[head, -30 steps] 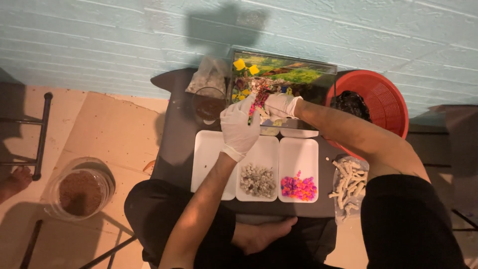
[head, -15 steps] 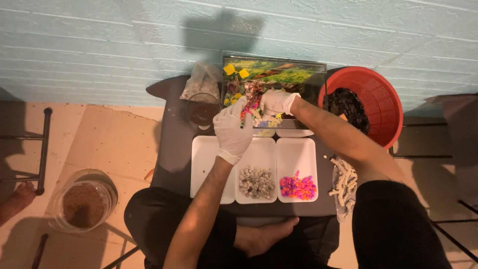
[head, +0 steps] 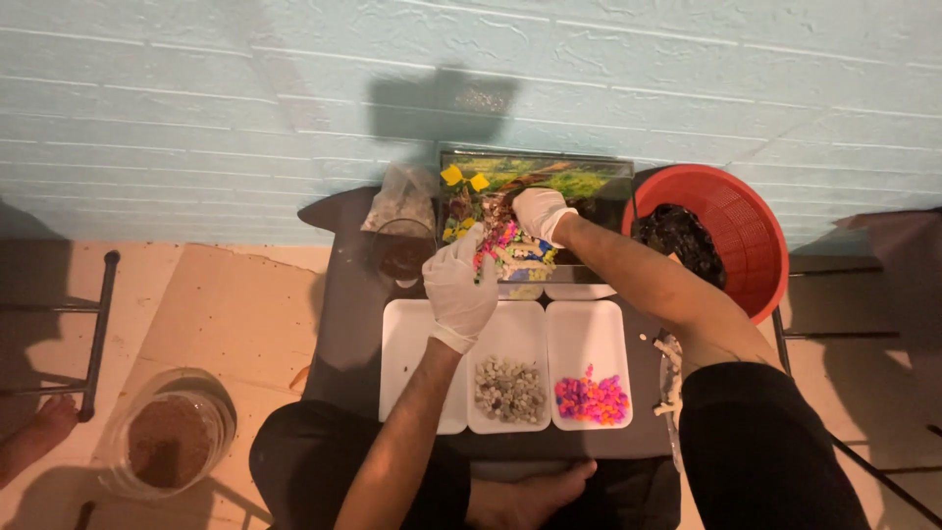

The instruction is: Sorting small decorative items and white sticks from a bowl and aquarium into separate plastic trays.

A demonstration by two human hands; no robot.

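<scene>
Both my hands wear white gloves. My left hand point(head: 459, 287) hovers over the near edge of a small glass aquarium point(head: 535, 211), fingers loosely spread, and I see nothing in it. My right hand point(head: 539, 210) reaches down inside the aquarium among colourful pebbles, white pieces and yellow plastic flowers point(head: 462, 178); what its fingers hold is hidden. In front of the aquarium lie three white foam trays point(head: 410, 344): the left one bare, the middle with grey stones point(head: 509, 390), the right with pink and orange pebbles point(head: 592, 398).
A red basket point(head: 741, 218) with dark material stands at the right of the dark table point(head: 345, 304). A clear cup point(head: 404, 254) and a plastic bag point(head: 402, 199) sit left of the aquarium. A jar of brown grit point(head: 170, 440) stands on the floor at the left. Blue brick wall behind.
The camera view has shifted slightly. My right hand has gone a little deeper into the aquarium; my left hand stays above its front edge.
</scene>
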